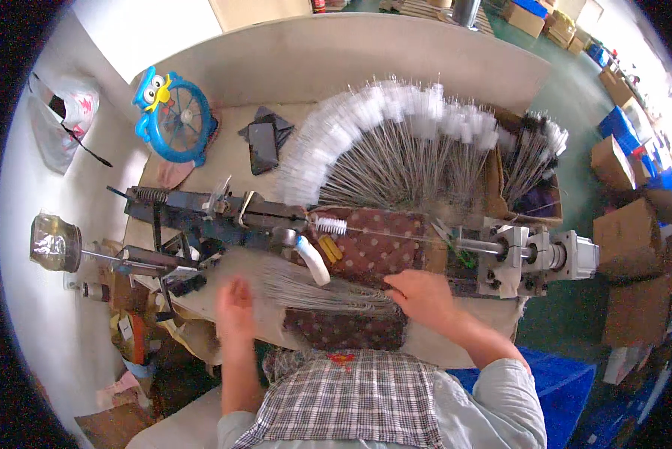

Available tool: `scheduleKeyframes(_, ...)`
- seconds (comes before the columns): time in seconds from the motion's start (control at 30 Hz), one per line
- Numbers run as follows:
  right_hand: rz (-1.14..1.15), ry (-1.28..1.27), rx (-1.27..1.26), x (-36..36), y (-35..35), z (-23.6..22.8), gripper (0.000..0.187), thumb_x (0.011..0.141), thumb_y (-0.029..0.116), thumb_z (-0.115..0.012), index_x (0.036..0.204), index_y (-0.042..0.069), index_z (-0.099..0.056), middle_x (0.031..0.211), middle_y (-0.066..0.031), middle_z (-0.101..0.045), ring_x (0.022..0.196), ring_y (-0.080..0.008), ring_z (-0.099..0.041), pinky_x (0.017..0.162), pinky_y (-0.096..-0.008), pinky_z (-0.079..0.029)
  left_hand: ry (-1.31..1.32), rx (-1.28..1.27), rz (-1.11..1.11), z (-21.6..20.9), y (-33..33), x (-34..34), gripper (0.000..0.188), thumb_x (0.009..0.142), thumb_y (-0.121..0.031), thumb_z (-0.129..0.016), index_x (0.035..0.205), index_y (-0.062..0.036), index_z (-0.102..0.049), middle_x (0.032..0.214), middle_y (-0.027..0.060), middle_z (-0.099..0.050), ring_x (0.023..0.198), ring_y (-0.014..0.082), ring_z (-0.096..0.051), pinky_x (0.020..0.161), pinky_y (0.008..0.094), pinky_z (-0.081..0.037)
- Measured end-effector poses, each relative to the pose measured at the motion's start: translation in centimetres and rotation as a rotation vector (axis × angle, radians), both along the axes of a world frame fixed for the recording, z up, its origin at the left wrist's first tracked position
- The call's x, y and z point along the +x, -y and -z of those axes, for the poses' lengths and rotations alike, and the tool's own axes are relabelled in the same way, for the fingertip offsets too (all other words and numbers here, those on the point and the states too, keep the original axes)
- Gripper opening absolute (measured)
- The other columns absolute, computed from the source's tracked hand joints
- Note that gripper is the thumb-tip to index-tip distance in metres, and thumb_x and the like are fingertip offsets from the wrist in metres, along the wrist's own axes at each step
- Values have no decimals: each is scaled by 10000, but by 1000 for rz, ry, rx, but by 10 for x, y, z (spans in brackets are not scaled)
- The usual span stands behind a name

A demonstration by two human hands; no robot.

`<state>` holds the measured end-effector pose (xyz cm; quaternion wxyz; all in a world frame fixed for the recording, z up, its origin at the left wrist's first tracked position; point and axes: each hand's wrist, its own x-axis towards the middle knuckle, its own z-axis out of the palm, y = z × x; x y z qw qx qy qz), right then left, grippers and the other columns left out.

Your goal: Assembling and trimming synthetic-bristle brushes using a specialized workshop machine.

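A bundle of thin bent wires (328,292) lies across the bench in front of me, its looped ends to the right. At those loops my right hand (423,297) has its fingers closed on a wire. My left hand (236,305) is raised beside the bundle's left end, its fingers smeared by motion. Beyond the wires, a small white-bristled brush (330,225) sits at the end of the left machine arm (268,217). A thin wire runs from it toward the metal spindle (479,245) at right. A curved white-and-blue handle (313,260) sticks out just below the brush.
Many finished white brushes (418,150) fan out at the back. A cardboard box (526,213) of black and white brushes stands at right. A phone (262,148), a blue toy-like fan (179,120), yellow pieces (330,248) and a dotted brown cloth (384,239) are on the bench.
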<state>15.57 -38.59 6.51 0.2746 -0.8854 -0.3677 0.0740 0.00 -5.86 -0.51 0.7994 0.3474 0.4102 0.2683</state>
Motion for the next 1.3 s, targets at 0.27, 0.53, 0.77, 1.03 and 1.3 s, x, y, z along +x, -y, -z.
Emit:
scheduleKeyframes(0.27, -84, -12, -335, 8, 17, 0, 179, 775, 173, -569, 935, 114, -622, 889, -92, -615, 843, -290, -617, 659, -422, -506, -321, 299, -439, 0, -169, -110, 403, 823, -450, -603, 973, -76, -592, 843, 15, -600, 739, 117, -548, 617, 259, -443)
scheduleKeyframes(0.53, 22, -114, -400, 4, 31, 4, 157, 791, 147, -542, 939, 99, -567, 892, -102, -611, 821, -314, -612, 646, -453, -489, -204, 159, -334, 1, -85, -68, 333, 869, -384, -543, 880, -54, -583, 810, 35, -587, 698, 142, -569, 596, 248, -478)
scheduleKeyframes(0.77, -83, -104, -465, 15, 36, 14, 209, 754, 100, -555, 963, 89, -549, 889, -129, -608, 883, -324, -601, 680, -461, -495, 38, -25, 415, -43, 91, 57, 312, 882, -254, -514, 1094, -28, -485, 1005, 101, -584, 921, 225, -573, 834, 358, -473)
scheduleKeyframes(1.03, 8, -61, -296, -9, 31, 11, 201, 775, 79, -542, 976, 78, -531, 878, -132, -547, 778, -342, -590, 631, -453, -481, 499, -774, 296, -171, 125, 96, 337, 880, -418, -529, 855, -82, -535, 592, -15, -468, 495, 100, -444, 563, 311, -434)
scheduleKeyframes(1.3, 7, 234, -334, -2, 34, -61, 253, 684, 13, -548, 927, 27, -480, 889, -158, -492, 883, -340, -523, 683, -423, -455, 212, -400, 688, -136, 94, 46, 386, 952, -348, -393, 910, -18, -588, 625, 58, -564, 497, 145, -501, 545, 324, -457)
